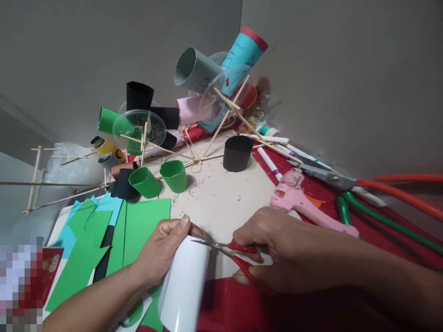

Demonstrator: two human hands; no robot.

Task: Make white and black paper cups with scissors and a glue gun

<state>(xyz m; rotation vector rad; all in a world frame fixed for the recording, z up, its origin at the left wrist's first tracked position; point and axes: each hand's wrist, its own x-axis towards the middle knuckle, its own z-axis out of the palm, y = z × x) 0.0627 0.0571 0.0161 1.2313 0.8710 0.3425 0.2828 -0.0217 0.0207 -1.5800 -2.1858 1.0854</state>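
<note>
My left hand grips the top end of a curled sheet of glossy white paper, thumb up along its edge. In my right hand is a pair of red-handled scissors, with fingers through the loops. The scissor blades are parted and lie across the upper edge of the white paper, close to my left fingers. Part of my left fingers is hidden behind the paper and blades. Sheets of green paper lie beneath and beside my left forearm.
Two green paper cups and a black paper ring stand on the pale board. Behind them rise stick frames with plastic discs and paper tubes. A pink glue gun, orange-handled pliers and markers lie right.
</note>
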